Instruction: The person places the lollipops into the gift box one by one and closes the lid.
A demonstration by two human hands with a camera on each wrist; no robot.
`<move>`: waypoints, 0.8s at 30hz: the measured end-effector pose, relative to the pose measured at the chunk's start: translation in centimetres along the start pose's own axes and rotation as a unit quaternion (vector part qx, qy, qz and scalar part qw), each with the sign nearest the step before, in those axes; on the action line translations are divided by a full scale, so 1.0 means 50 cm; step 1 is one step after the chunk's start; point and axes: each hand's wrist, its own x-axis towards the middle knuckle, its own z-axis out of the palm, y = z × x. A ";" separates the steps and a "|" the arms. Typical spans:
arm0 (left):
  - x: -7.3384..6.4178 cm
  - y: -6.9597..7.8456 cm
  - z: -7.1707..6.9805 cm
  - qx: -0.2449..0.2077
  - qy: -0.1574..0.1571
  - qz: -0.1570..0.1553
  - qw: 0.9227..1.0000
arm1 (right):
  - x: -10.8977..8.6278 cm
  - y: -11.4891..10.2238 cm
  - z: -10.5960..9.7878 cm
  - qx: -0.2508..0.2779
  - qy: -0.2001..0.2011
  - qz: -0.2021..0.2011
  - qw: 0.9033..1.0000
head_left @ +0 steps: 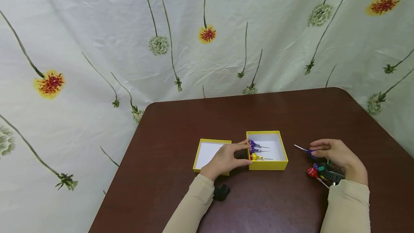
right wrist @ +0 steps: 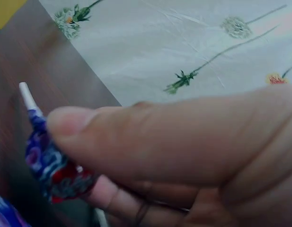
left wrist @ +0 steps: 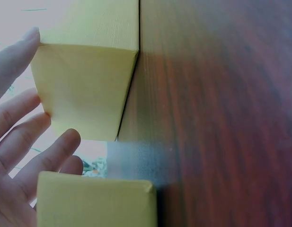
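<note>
My right hand pinches a lollipop in a purple wrapper between thumb and fingers. Its white stick points left toward the box. Beneath that hand, more lollipops lie on the table, among them a red one; the hand and its wrist camera partly hide them. My left hand touches the left side of an open yellow box, fingers extended along its rim. Inside the box, purple lollipops and a yellow one lie along the left wall, sticks pointing right.
The box's yellow lid lies inside up, left of the box and partly behind my left hand. Everything stands on a dark brown table. A white cloth with printed flowers hangs behind it.
</note>
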 end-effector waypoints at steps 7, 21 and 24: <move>-0.001 0.002 0.001 0.000 -0.001 0.003 1.000 | 0.014 -0.026 0.022 -0.018 0.030 -0.001 0.999; 0.000 -0.001 0.003 -0.001 0.000 0.007 1.000 | 0.034 -0.046 0.045 -0.017 0.090 -0.015 0.996; -0.002 -0.001 0.000 -0.005 0.001 0.008 1.000 | 0.038 -0.051 0.048 -0.025 0.082 -0.028 0.996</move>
